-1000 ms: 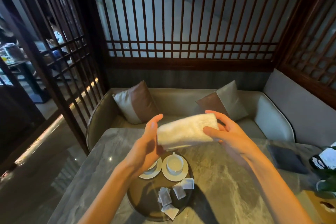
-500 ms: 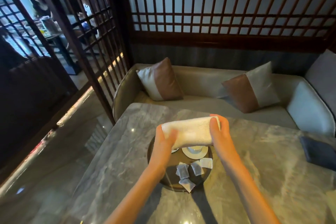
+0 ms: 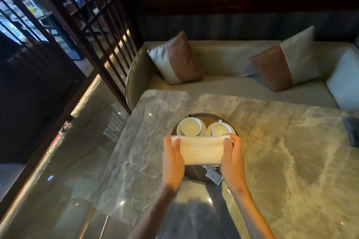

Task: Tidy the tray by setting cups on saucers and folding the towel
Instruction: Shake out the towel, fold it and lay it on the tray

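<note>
Marble table [image 3: 291, 161] fills the near side; dark lattice screen [image 3: 93, 25] at far L, sofa [image 3: 223, 60] beyond the table w/ L cushion [image 3: 175, 60] and R cushion [image 3: 283, 60].

L hand [image 3: 172, 159] grips the L end of the towel [image 3: 202, 150], thumb laid over the top face. The other fingers are curled under the end and mostly hidden. The towel is folded into a flat band stretched between both hands, above the round dark tray [image 3: 198, 179].

Just beyond the L fingertips, L cup [image 3: 190, 126] sits on its saucer [image 3: 179, 129]. Just beyond the R fingertips, R cup [image 3: 220, 129] is on its saucer [image 3: 209, 132], partly behind the towel's far edge. Both are on the tray.

Under the towel, close by the R palm, grey packets [image 3: 213, 175] lie on the tray's near part.

R hand [image 3: 232, 155] grips the R end, thumb on top, fingers wrapped round the end.

Well R of the fingers, a dark pad [image 3: 352, 132] lies at the table edge.
</note>
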### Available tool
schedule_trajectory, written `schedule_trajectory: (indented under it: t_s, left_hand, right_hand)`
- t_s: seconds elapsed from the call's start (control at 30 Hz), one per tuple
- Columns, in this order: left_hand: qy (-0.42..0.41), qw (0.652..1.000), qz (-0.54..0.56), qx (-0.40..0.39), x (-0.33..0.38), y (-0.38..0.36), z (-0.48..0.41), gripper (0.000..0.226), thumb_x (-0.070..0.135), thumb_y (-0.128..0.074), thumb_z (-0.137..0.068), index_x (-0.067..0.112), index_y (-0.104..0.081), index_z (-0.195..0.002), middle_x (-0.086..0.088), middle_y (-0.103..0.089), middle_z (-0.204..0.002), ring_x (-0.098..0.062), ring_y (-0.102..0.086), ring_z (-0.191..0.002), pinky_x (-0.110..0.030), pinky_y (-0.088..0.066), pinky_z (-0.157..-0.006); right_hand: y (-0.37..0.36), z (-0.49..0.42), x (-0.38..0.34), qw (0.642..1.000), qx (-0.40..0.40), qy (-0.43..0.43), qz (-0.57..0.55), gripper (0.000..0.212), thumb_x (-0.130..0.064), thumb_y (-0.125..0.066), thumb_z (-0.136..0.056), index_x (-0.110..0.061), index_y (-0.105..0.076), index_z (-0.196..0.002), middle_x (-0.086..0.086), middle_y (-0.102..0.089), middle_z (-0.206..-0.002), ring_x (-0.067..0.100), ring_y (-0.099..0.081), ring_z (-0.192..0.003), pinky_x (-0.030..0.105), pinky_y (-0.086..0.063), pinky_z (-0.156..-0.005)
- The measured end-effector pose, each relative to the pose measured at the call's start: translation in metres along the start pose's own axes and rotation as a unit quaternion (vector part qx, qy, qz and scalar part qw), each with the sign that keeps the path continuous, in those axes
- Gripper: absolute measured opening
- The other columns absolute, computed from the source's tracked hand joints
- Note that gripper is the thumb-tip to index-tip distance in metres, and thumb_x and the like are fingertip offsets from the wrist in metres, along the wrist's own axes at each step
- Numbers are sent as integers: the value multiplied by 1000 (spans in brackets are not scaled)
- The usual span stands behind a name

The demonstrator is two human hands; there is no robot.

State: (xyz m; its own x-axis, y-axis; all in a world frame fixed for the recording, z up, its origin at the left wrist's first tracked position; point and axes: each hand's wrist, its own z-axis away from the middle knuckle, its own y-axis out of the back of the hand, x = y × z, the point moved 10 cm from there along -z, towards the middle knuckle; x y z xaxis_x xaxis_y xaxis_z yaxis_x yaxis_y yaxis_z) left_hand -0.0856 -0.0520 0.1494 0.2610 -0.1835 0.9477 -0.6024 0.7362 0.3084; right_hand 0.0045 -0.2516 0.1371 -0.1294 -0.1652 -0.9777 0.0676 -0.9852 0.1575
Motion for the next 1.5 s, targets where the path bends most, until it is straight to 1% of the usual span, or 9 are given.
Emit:
schedule_trajectory:
  t_s: [0.2, 0.33, 0.53, 0.67, 0.8, 1.0, 1.17, 1.33, 1.5]
  left_hand:
    - [32, 999, -38, -16, -78, 10, -51, 25, 43, -36, -100, 22, -50, -95, 12, -59, -80, 6, -56, -70, -13, -47, -58]
    - [119, 981, -105, -107, -154, -7, -83, 29, 48, -33, -96, 22, -43, -89, 1, -60, -72, -18, -57, -63, -28, -49, -49]
    - [167, 954, -170, -181, -220, -31, -111, 20, 37, -30, -102, 27, -41, -89, -4, -59, -85, -24, -54, -78, -38, -44, -64]
    - [160, 947, -182, -213, -225, -43, -122, 28, 40, -36, -102, 16, -46, -111, -11, -61, -106, -30, -57, -94, -46, -51, -81]
    - [129, 925, -233, -269, -225, -51, -119, 40, 29, -51, -91, 16, -43, -129, -9, -56, -109, -29, -53, -99, -47, -52, -84]
    - [171, 920, -241, -255, -245, -49, -117, 40, 15, -49, -97, 19, -43, -136, -19, -53, -121, -33, -50, -110, -50, -49, -94]
    - [135, 933, -245, -225, -244, -46, -118, 34, 19, -50, -99, 19, -48, -132, -15, -56, -118, -28, -47, -106, -41, -48, -87]
    - [112, 942, -254, -189, -236, -48, -114, 39, 17, -49, -99, 13, -43, -138, -13, -58, -127, -27, -41, -110, -47, -44, -95]
    - [58, 897, -407, -160, -224, -51, -111, 52, 25, -58, -93, 11, -43, -141, -14, -52, -130, -35, -47, -115, -43, -42, -96]
  right_hand:
    - [-53, -9, 66, 998, 25, -56, 28, 28, -47, -38, -95, -27, -50, -110, -4, -57, -101, 5, -55, -96, 32, -49, -82]
    - [-79, -24, 129, 990, 43, -100, 90, 10, -24, -44, -103, -19, -52, -103, -4, -58, -95, 10, -55, -93, 30, -42, -86]
    - [-103, -38, 199, 967, 43, -198, 153, 16, -29, -43, -103, -23, -54, -114, 4, -60, -110, 26, -59, -104, 54, -51, -94]
    - [-104, -47, 217, 961, 31, -214, 170, 39, -30, -41, -104, -18, -48, -140, 7, -57, -133, 25, -52, -124, 38, -43, -106]
    - [-104, -49, 225, 954, 5, -221, 202, 47, -27, -42, -104, -18, -38, -150, 8, -51, -142, 23, -47, -130, 25, -32, -100]
    - [-98, -48, 221, 951, 4, -197, 239, 48, -32, -45, -103, -20, -39, -149, 4, -54, -142, 21, -49, -130, 30, -39, -102]
    - [-98, -49, 217, 941, -9, -168, 294, 48, -35, -43, -103, -22, -40, -149, 6, -62, -130, 22, -57, -119, 32, -45, -98]
    - [-103, -54, 209, 926, -33, -137, 350, 62, -34, -45, -102, -20, -19, -156, 7, -62, -126, 23, -58, -116, 37, -48, -98]
    - [-98, -57, 198, 922, -48, -69, 377, 56, -37, -51, -98, -23, -29, -147, 0, -56, -134, 21, -54, -123, 40, -50, -100]
